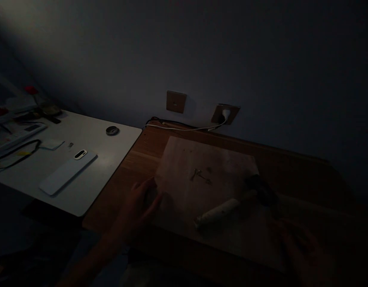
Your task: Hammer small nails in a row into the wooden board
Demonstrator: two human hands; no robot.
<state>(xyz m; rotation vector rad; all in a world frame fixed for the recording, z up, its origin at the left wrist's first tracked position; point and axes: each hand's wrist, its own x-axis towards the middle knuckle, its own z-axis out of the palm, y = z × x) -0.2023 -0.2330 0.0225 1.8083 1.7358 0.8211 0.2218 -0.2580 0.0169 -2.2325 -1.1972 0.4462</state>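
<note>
A pale flat board [184, 207] lies on the wooden tabletop in dim light. My left hand [137, 209] is at its left edge, thumb and fingers apart, the fingertips touching or very near it. Low on the right, my right hand [303, 249] is by the board's right edge; its fingers look loosely spread, though darkness blurs them. Between the hands rests a hammer-like tool with a thick pale grip [218, 212] and a dark head [263, 190]. Farther back on the board are a few small thin metal pieces [198, 174], too small to name surely.
On the left, a white table [112, 153] adjoins the wooden top [130, 171]. It carries a white phone-like slab [67, 175], a dark ring-shaped roll [112, 130] and assorted clutter. Behind, a white cable [184, 128] runs to a wall socket [225, 114].
</note>
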